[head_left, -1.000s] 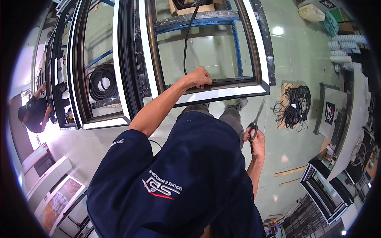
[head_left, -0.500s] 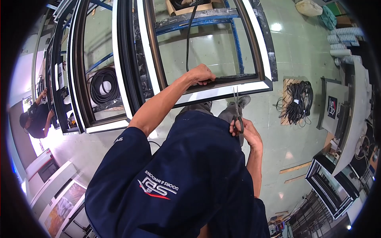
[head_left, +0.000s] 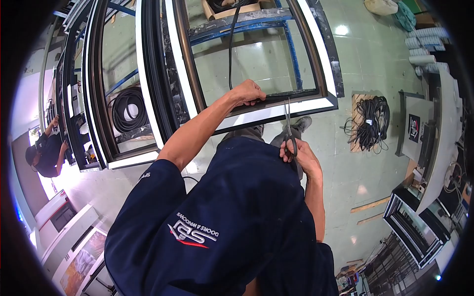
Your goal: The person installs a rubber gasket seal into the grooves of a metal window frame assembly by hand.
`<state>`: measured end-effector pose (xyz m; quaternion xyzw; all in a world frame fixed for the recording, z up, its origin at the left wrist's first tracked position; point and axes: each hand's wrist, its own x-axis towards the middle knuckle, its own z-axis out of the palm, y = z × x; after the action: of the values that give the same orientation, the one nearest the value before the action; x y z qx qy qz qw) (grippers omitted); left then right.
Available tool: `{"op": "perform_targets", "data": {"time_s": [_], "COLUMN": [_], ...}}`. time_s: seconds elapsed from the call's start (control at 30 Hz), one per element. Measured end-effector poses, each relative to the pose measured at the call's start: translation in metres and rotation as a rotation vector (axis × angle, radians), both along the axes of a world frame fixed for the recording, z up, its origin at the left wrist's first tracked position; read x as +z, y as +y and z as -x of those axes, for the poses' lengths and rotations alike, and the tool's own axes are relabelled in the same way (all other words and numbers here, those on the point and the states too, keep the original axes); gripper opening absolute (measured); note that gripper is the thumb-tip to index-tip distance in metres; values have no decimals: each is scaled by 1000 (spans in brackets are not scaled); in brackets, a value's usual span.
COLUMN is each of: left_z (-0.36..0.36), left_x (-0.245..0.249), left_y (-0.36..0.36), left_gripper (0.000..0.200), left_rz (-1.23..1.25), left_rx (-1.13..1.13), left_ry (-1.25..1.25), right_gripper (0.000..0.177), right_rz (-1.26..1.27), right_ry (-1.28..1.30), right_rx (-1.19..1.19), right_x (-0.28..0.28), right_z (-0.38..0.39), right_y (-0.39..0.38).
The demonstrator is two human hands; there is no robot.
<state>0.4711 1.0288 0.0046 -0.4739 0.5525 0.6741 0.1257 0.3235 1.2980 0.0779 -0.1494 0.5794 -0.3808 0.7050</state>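
My left hand (head_left: 248, 92) is closed at the near rail of a window frame (head_left: 276, 112), its fingers pinching a black rubber gasket strip (head_left: 231, 54). The strip runs down from the far side of the frame to this hand. My right hand (head_left: 305, 157) is wrapped around the dark handles of a pair of scissors (head_left: 295, 147), close in front of my body. Their narrow metal blades point away from me and overlap the white near rail, with the tips just right of my left hand.
More frames (head_left: 131, 160) stand at left, with a coil of black strip (head_left: 129, 111) behind one opening. A blue support (head_left: 291, 54) shows beneath my frame. Bundled black strip (head_left: 370, 123) lies on a board at right. Another person (head_left: 47, 155) works at far left.
The scissors and my right hand have shifted slightly left, bringing the blades nearer my left hand. My left hand stays at the near rail, still pinching the strip.
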Motion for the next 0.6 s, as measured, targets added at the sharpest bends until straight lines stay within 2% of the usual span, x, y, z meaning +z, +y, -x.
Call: {"op": "perform_targets", "data": {"time_s": [0.23, 0.4, 0.6], "left_z": [2, 1, -2], "left_x": [-3, 13, 24], "left_y": [-1, 2, 12], "left_gripper": [16, 14, 12], "left_rz": [12, -59, -171], "left_rx": [-27, 34, 116], "left_ry": [-32, 38, 150], "right_gripper": [38, 37, 41], "right_rz": [3, 9, -51], "right_ry": [-29, -67, -34], "right_rx": [-13, 90, 77], "right_x": [4, 1, -3], "right_z": [1, -4, -20], "right_y": [2, -6, -31]}}
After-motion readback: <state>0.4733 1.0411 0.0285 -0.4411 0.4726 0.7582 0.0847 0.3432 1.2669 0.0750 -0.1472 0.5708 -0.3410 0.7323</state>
